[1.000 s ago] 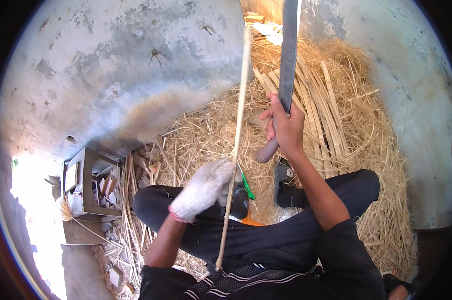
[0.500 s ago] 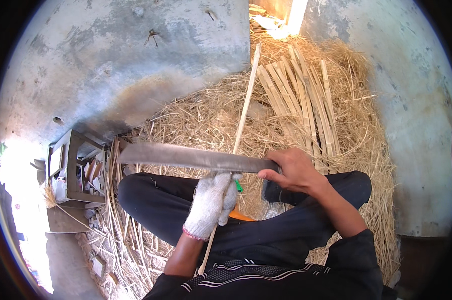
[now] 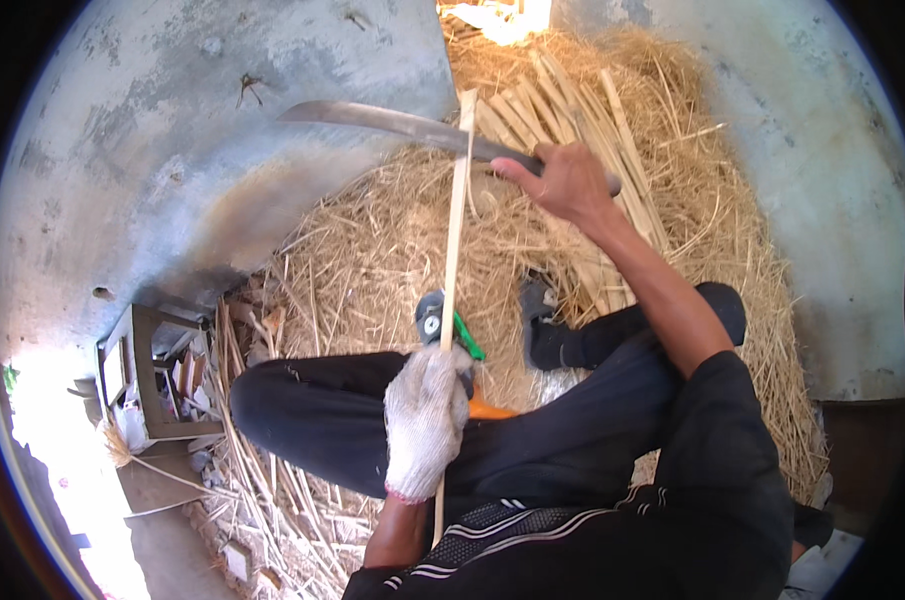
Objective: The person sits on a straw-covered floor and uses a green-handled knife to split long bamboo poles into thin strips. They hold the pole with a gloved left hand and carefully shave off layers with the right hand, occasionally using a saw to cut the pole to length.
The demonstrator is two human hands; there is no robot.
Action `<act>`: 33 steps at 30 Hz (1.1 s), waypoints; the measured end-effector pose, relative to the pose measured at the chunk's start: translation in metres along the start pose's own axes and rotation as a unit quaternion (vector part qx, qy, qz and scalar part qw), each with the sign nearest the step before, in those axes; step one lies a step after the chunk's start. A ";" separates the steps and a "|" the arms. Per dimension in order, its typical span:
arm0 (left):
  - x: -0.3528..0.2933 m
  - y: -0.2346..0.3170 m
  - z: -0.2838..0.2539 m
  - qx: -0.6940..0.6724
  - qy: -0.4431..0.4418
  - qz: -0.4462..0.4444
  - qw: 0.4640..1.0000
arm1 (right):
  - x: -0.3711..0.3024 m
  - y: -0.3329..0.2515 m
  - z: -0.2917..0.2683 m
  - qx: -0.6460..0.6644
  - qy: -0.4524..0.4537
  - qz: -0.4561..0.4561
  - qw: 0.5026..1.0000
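In a white knitted glove, my left hand [image 3: 424, 415] is closed around a long pale bamboo strip [image 3: 454, 240]. The strip points away from me, and its near end passes under my wrist toward my lap. My bare right hand [image 3: 570, 185] grips the handle of a machete [image 3: 387, 121], whose long blade reaches leftward with a curved tip. Near the strip's far end, the blade crosses it and seems to touch. A thin curled shaving [image 3: 473, 190] hangs beside the strip just below the blade.
Split bamboo slats [image 3: 612, 130] lie in a bundle on shavings [image 3: 362, 230] at the far right. A wooden frame [image 3: 157, 375] holding scraps stands at left. Concrete walls [image 3: 172, 150] rise on both sides. Green and orange objects [image 3: 490, 410] lie between my legs [image 3: 312, 410].
My right hand has moved the machete away from me, from just beyond my glove to the strip's far end. The strip has turned more upright in view, and a shaving now shows.
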State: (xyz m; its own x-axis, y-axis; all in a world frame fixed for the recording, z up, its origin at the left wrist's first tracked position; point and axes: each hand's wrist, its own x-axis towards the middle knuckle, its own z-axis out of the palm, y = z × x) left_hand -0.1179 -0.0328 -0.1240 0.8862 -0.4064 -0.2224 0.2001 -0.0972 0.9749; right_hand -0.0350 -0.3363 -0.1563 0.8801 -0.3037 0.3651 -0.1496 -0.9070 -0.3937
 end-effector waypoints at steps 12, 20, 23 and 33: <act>-0.007 -0.012 -0.024 -0.138 -0.031 -0.173 0.975 | -0.038 -0.002 0.004 0.319 -0.365 0.253 0.837; -0.014 -0.017 -0.015 -0.059 -0.051 -0.204 0.976 | -0.059 0.025 0.005 -0.015 -0.011 0.000 1.000; -0.021 -0.013 -0.013 -0.051 -0.051 -0.202 0.977 | -0.068 0.033 -0.005 -0.046 0.037 -0.042 0.997; -0.020 -0.013 -0.003 -0.026 -0.053 -0.150 0.987 | -0.091 0.037 0.030 0.544 -0.367 0.282 0.700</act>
State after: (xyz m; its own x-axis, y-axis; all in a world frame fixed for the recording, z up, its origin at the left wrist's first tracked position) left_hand -0.1370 -0.0206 -0.1318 0.7348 -0.4601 -0.4983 0.4710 -0.1824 0.8631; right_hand -0.1075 -0.3333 -0.2292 0.8735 0.0696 -0.4818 -0.4861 0.1775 -0.8557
